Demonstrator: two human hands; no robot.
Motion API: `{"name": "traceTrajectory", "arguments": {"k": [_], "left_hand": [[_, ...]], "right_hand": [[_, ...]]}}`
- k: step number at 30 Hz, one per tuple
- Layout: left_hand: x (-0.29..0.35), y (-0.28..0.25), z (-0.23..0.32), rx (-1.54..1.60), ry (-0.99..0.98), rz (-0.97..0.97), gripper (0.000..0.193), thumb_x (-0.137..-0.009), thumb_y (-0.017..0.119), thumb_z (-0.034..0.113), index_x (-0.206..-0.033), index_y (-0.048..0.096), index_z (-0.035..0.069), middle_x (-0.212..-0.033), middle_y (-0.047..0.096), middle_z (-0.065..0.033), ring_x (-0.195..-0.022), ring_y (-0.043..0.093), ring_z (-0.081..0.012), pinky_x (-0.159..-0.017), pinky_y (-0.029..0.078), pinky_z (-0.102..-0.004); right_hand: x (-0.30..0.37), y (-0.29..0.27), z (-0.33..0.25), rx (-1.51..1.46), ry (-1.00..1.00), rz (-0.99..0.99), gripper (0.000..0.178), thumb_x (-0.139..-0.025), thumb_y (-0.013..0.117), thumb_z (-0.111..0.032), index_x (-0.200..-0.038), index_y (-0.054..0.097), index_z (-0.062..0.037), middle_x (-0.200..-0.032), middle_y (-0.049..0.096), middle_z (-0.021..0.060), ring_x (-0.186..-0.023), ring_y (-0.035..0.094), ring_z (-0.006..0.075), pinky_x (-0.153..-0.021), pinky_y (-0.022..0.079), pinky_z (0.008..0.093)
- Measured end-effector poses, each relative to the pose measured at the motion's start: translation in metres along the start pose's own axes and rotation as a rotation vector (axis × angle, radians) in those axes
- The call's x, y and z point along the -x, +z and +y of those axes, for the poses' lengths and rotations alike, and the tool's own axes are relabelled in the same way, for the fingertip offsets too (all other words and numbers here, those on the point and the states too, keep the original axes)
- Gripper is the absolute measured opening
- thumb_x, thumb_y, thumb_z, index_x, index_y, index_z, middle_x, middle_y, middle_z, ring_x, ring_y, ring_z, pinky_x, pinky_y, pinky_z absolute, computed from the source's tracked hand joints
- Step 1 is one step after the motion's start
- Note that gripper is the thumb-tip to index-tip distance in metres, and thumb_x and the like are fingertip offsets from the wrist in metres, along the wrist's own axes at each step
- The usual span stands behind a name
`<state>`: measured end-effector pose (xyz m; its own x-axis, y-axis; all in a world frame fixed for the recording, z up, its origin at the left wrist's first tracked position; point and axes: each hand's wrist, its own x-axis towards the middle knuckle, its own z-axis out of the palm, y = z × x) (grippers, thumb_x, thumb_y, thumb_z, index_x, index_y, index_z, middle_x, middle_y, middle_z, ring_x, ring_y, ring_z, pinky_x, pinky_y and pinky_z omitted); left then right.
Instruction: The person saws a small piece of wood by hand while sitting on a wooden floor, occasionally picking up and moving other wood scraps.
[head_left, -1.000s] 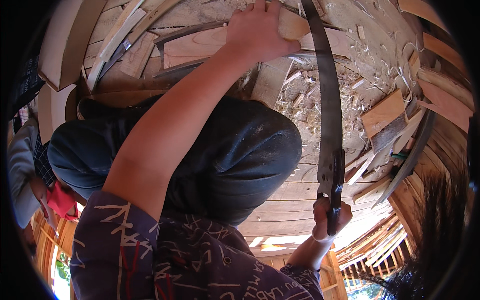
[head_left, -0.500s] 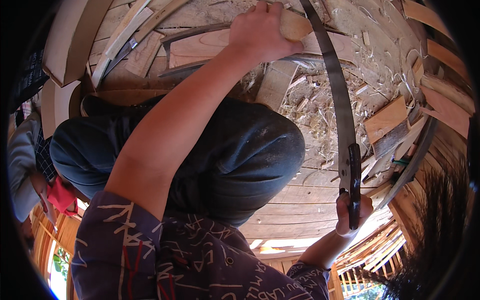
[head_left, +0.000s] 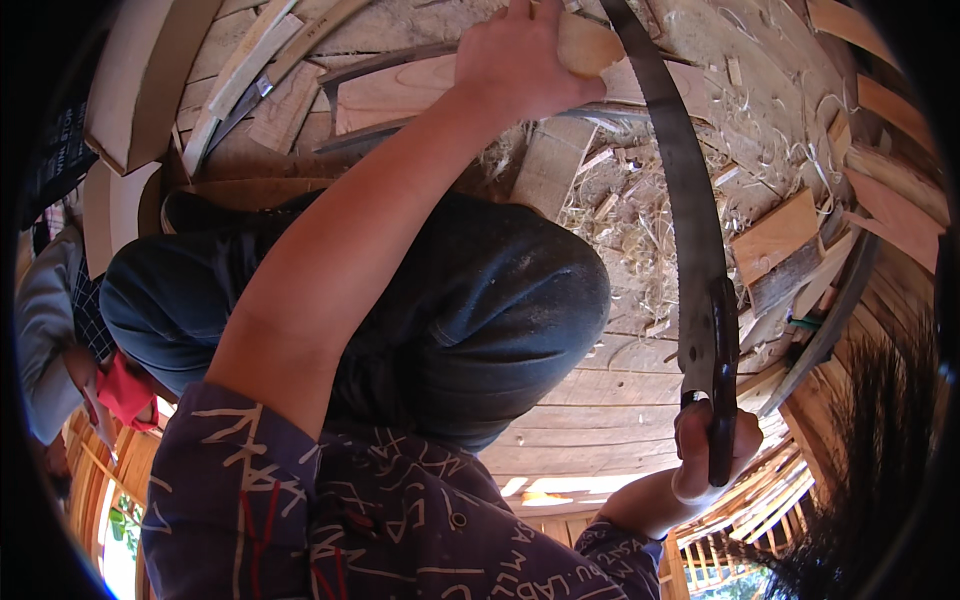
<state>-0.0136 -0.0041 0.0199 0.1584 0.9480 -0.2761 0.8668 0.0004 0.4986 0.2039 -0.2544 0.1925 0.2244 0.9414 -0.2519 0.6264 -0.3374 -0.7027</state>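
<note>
My right hand (head_left: 720, 455) is wrapped round the dark handle of a handsaw (head_left: 682, 190), low on the right. The long, slightly curved blade runs from there up to the top edge, its toothed side facing left. Near the top, my left hand (head_left: 520, 60) holds a pale wooden piece (head_left: 588, 48) with a rounded end, thumb on the near side and fingers stretched over the far side. That piece lies over a longer wooden plank (head_left: 395, 92). The blade crosses just to the right of the piece; its tip is cut off by the frame.
Shavings and offcuts (head_left: 630, 215) litter the plank floor (head_left: 580, 400) beyond my bent knee (head_left: 540, 280). Wood blocks (head_left: 775, 235) lie at the right, and slats (head_left: 250, 70) at the upper left. A tall board (head_left: 150, 80) stands at the left, near another person (head_left: 50, 310).
My right hand has drawn the saw back a little, toward the lower right. My left hand stays in nearly the same place on the wood.
</note>
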Motion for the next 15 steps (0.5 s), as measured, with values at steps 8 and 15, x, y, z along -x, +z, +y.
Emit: {"name": "traceTrajectory", "arguments": {"k": [8,15], "left_hand": [[0.013,0.039,-0.012,-0.117,0.413,0.242,0.081,-0.062,0.077,0.048,-0.13,0.054,0.008,-0.115,0.06,-0.0136,-0.109,0.062,-0.0303,-0.092,0.048,-0.0444],[0.005,0.036,-0.012,-0.007,0.22,0.191,0.088,-0.06,0.077,0.054,-0.129,0.054,0.004,-0.115,0.059,-0.0131,-0.112,0.059,-0.028,-0.091,0.046,-0.0412]], "right_hand": [[-0.052,0.022,-0.039,-0.171,0.135,0.004,0.032,-0.076,0.069,-0.018,-0.058,0.048,-0.0021,-0.048,0.043,-0.0002,-0.04,0.033,0.0093,-0.042,0.019,0.029],[-0.041,0.036,0.027,-0.285,0.047,0.072,0.025,-0.075,0.07,-0.018,-0.064,0.056,-0.0026,-0.052,0.047,0.0001,-0.046,0.039,0.0084,-0.046,0.024,0.0269]]}}
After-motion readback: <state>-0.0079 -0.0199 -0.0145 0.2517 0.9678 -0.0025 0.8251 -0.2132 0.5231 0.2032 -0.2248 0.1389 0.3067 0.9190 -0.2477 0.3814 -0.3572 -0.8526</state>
